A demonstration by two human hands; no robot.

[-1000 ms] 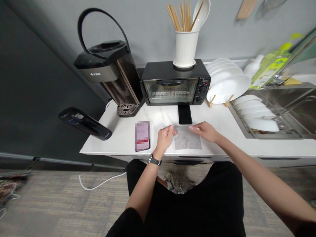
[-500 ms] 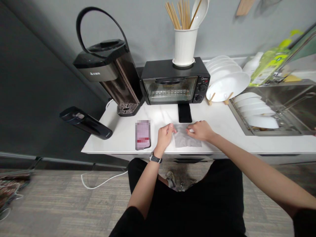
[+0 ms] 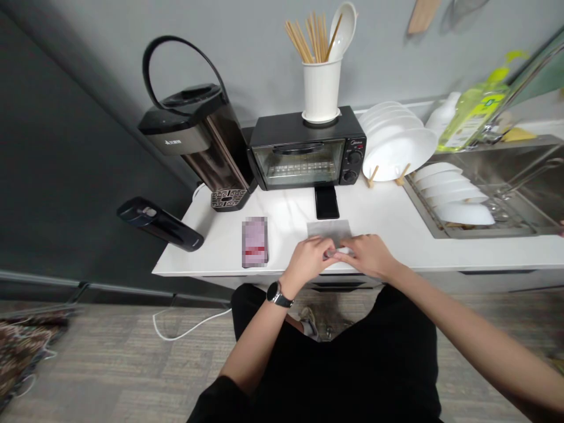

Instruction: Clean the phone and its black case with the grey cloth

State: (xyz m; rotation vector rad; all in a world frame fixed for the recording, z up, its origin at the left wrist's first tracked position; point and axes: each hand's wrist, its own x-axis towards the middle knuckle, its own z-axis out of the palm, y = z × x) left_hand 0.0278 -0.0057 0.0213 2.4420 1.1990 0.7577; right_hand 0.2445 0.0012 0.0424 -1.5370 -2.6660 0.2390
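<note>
My left hand (image 3: 312,258), wearing a watch (image 3: 278,294) on the wrist, has its fingers closed at the near side of a thin grey sheet (image 3: 328,228) lying flat on the counter. Thumb to thumb with it, my right hand (image 3: 370,254) is closed too. A small white piece (image 3: 345,251) shows at the right fingers; whether it is part of the sheet I cannot tell. The hands cover the sheet's near half. Just beyond the sheet lies a black phone (image 3: 326,202). A phone-shaped item with a blurred-out pink face (image 3: 254,242) rests left of my hands.
A toaster oven (image 3: 304,154) stands behind, bearing a white cup (image 3: 321,91) of chopsticks and a spoon. At the left are a hot-water dispenser (image 3: 215,147) and a dark bottle (image 3: 161,224). Racked plates (image 3: 399,154), a sink (image 3: 522,226) with bowls and soap bottles are right.
Both hands have moved toward the counter's front edge and come together, the left shifting right. They now cover the near part of the grey sheet. The camera view has shifted slightly.
</note>
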